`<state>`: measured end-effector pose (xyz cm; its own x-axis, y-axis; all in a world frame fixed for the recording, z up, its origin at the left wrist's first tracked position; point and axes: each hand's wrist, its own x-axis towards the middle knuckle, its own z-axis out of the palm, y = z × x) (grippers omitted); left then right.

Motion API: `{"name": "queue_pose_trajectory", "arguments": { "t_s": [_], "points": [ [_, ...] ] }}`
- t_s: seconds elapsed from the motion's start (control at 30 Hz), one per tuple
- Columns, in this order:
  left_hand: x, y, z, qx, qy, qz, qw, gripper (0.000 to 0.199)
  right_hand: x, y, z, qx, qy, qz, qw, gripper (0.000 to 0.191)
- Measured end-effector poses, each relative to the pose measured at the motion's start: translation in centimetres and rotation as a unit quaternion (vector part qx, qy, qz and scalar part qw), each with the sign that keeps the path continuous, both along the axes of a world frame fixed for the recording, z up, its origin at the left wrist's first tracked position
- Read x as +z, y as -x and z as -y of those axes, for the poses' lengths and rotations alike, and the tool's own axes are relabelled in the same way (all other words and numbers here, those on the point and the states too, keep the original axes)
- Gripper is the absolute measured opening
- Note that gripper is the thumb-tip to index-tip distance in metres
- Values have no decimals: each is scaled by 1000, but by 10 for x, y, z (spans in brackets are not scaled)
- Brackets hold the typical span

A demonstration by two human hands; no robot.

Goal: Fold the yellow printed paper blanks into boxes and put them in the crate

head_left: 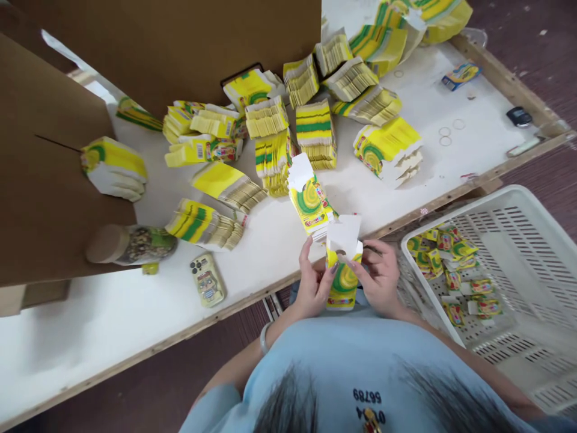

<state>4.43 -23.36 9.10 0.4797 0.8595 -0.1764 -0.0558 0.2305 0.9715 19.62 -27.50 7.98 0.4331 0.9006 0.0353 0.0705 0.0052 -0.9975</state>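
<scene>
Between my two hands is a yellow and green crayon box [345, 285], its white top flap raised. My left hand [315, 282] grips the box's left side, thumb at the front near the opening. On the right side, my right hand [378, 276] holds it too, with the thumb close to the flap. Just beyond, at the table edge, lies a fanned stack of flat crayon boxes [309, 201], white flaps showing. Whether anything is inside the held box cannot be seen.
Bundles of folded cartons [315, 129] cover the white table [265, 240]. A phone [207, 279] and a jar [135, 243] lie at left. Right of me, a white plastic basket [518, 252] holds several small boxes. Rubber bands [445, 137] and a blue box [461, 76] lie far right.
</scene>
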Motion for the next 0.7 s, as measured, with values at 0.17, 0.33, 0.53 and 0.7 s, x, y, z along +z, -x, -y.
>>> {"name": "queue_pose_trajectory", "arguments": {
  "t_s": [0.17,0.33,0.53,0.7],
  "points": [
    [-3,15,4,-86,5,-10,996,47,12,-12,5,115,39,-24,992,27],
    [0,13,-1,-51,-12,-24,998,62,13,-23,7,81,1,24,996,23],
    [11,15,-8,-98,-4,-46,994,67,21,-47,12,257,-35,53,964,39],
    [20,13,-14,-79,10,-90,993,62,40,-42,8,284,139,-116,942,41]
  ]
}}
